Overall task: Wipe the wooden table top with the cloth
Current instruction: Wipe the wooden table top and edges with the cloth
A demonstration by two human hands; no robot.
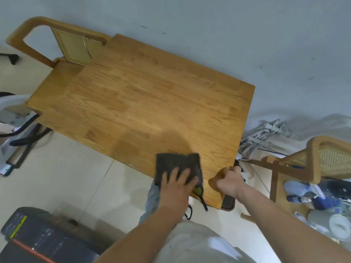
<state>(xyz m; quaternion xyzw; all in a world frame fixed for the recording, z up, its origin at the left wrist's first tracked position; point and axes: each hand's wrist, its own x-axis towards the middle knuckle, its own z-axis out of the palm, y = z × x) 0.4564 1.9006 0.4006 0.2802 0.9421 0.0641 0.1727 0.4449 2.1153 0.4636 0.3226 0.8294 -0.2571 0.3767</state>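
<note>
The wooden table top [144, 95] fills the middle of the view, set against a pale wall. A dark grey cloth [174, 163] lies flat on the table's near edge, with a green tag and a dark strap hanging off it. My left hand [177, 184] presses on the cloth with its fingers spread and straight. My right hand [230, 180] grips the table's near right corner, fingers curled over the edge.
A wooden cane-backed chair [76, 46] stands tucked in at the table's far left. Another cane chair [322, 160] sits at the right, holding bottles and clutter. Cables [260, 137] lie on the floor by the wall. A dark box [38, 240] is at the lower left.
</note>
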